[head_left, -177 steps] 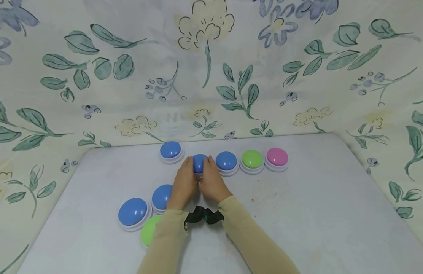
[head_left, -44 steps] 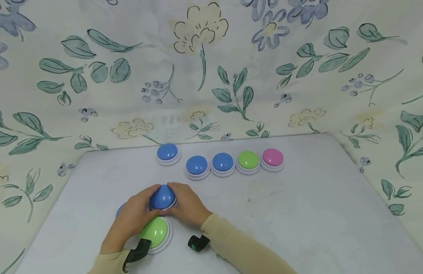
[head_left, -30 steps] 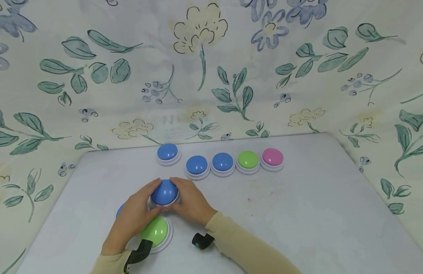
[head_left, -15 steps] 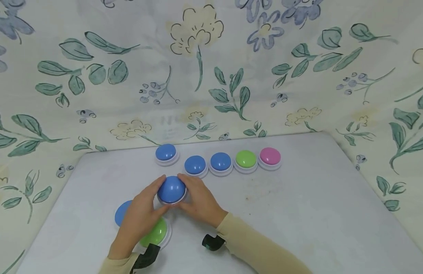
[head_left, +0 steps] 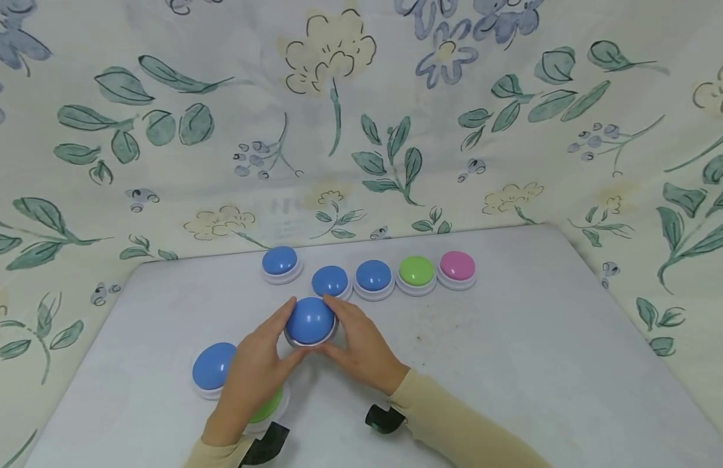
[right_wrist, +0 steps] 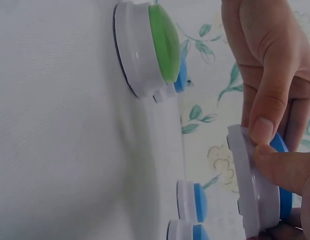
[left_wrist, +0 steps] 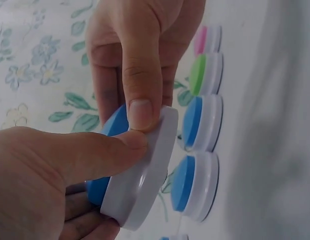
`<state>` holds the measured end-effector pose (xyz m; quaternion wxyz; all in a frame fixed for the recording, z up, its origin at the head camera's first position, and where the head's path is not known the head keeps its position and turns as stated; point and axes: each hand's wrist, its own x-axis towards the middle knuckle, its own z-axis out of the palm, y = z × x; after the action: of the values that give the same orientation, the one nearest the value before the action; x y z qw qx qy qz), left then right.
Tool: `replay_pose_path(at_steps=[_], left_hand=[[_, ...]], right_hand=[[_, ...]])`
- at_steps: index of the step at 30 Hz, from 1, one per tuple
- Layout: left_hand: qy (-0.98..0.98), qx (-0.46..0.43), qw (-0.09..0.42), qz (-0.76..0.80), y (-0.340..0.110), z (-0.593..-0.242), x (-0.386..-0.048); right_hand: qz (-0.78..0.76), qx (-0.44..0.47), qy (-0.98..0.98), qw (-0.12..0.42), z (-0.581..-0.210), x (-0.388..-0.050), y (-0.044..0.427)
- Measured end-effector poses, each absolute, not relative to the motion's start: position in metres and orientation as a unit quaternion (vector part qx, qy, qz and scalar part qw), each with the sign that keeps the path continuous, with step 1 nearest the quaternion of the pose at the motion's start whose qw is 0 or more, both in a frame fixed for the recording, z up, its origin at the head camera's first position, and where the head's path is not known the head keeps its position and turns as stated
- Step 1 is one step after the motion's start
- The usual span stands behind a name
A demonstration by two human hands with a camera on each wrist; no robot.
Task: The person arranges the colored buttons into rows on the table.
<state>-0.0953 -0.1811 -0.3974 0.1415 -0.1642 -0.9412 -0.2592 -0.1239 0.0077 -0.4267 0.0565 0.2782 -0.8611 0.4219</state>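
Observation:
Both hands grip one blue-domed button with a white base (head_left: 310,321), seen in the head view in front of the row's left end. The left hand (head_left: 257,370) holds its left side and the right hand (head_left: 366,344) its right side, the thumbs meeting at the near edge. In the left wrist view the held button's white base (left_wrist: 140,175) is tilted, both thumbs pressing on its rim. The right wrist view shows the underside of that base (right_wrist: 252,185) raised off the table, with small feet on it.
At the back stand a blue button (head_left: 329,281), another blue one (head_left: 373,275), a green one (head_left: 417,270) and a pink one (head_left: 458,265) in a row. A separate blue button (head_left: 279,260) is farther left. Another blue button (head_left: 214,366) and a partly hidden green one (head_left: 266,408) lie near the left arm.
Both hands have moved from the back row to the blue button beside the green one, gripped it, and carried it rightward and back. The near-left blue button is less covered now.

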Motion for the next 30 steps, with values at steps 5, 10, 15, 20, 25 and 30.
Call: replay_pose_path(at_steps=[5,10,15,20,25,30], left_hand=[[-0.938,-0.17,0.144,-0.266,-0.172,-0.4,-0.096],[-0.932,-0.179,0.148,-0.278,-0.161,-0.405,-0.099],[-0.927,-0.19,0.154,-0.285,-0.147,-0.408,-0.101],[-0.921,-0.201,0.158,-0.293,-0.131,-0.412,-0.104],[-0.913,-0.216,0.156,-0.307,-0.115,-0.416,-0.106],[-0.904,-0.232,0.164,-0.318,-0.1,-0.42,-0.107]], right_hand=[[0.433,0.267,-0.859,0.056,-0.427,-0.121,0.017],[0.441,0.255,-0.858,0.061,-0.427,-0.118,0.028],[0.444,0.245,-0.859,0.071,-0.43,-0.116,0.042],[0.445,0.23,-0.861,0.086,-0.432,-0.113,0.058],[0.45,0.213,-0.862,0.099,-0.435,-0.109,0.073],[0.453,0.203,-0.86,0.115,-0.44,-0.107,0.087]])
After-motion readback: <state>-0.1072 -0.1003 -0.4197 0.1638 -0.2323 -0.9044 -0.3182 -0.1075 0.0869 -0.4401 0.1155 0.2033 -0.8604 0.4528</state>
